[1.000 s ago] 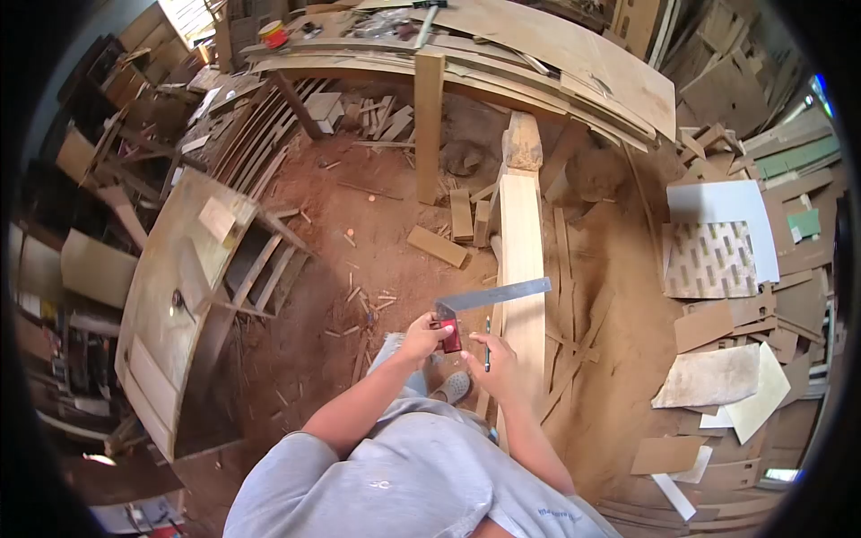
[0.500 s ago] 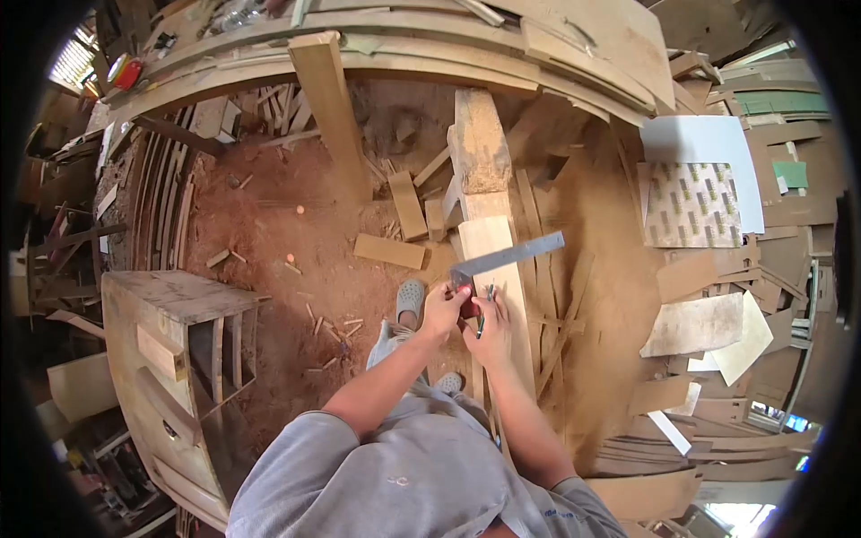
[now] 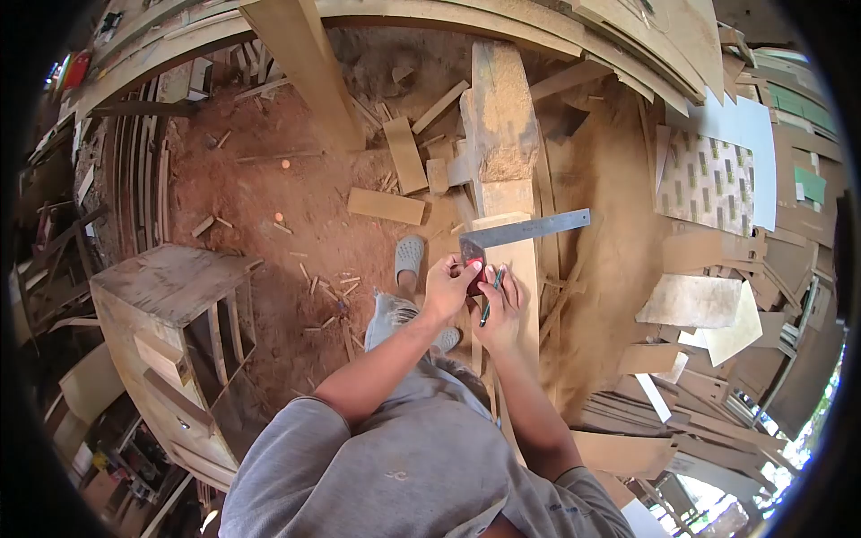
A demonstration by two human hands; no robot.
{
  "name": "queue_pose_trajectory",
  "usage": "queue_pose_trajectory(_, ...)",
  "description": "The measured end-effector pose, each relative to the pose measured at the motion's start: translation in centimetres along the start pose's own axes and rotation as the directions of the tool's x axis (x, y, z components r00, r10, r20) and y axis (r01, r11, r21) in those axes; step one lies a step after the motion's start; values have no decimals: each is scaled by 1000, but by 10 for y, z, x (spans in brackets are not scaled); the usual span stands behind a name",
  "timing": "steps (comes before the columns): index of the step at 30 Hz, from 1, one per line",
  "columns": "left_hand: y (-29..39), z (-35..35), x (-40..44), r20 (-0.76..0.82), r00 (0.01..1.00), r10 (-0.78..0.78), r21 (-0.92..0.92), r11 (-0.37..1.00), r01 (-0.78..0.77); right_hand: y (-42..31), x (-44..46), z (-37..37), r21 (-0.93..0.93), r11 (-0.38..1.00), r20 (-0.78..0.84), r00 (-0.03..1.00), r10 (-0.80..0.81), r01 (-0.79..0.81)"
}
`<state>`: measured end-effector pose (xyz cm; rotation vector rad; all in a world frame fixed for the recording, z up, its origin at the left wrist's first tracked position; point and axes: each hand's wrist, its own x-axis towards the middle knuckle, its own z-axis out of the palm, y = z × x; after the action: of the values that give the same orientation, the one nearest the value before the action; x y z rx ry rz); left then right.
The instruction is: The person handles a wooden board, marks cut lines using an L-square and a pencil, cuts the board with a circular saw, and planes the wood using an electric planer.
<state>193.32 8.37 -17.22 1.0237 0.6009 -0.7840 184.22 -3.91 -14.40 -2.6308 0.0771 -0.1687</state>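
Curled closed, the left hand grips the square by its red handle; the right hand pinches a pen, apparently steadying the handle too. The blade now reaches rightward over the pale beam, nearer than the rough block.

Bright daylight glare at lower R edge; shaded, soft light mid-frame. Heavy fisheye: edges bowed, black vignette all round. Fine detail slightly soft.
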Motion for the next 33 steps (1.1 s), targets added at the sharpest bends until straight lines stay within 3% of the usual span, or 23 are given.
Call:
queue_pose_trajectory(9, 7, -2, -1, 34, 999, 34, 120, 992, -38, 1, 1, 3, -30, 1000, -3, 1000, -2, 2)
queue_pose_trajectory(20, -5, -1, 3, -3, 998, 64, 100, 993, -63, -3, 4, -3, -24, 1000, 10, 1000, 14, -13)
queue_pose_trajectory(23, -6, 0, 4, -27, 994, 109, 220, 970, -101, -6, 20, -17, 97, 993, -54, 996, 72, -67)
queue_pose_trajectory(26, -1, 3, -2, -60, 993, 100, 231, 969, -84, -9, 53, -41, 475, 741, 73, 860, 505, -476)
queue_pose_trajectory(29, -7, 6, 1, -80, 990, 117, 191, 977, -100, 3, 111, -47, 551, 693, 62, 851, 522, -465)
queue_pose_trajectory(33, -10, 5, 3, -89, 987, 133, 157, 981, -118, 24, 139, -35, 523, 655, 329, 838, 435, -545)
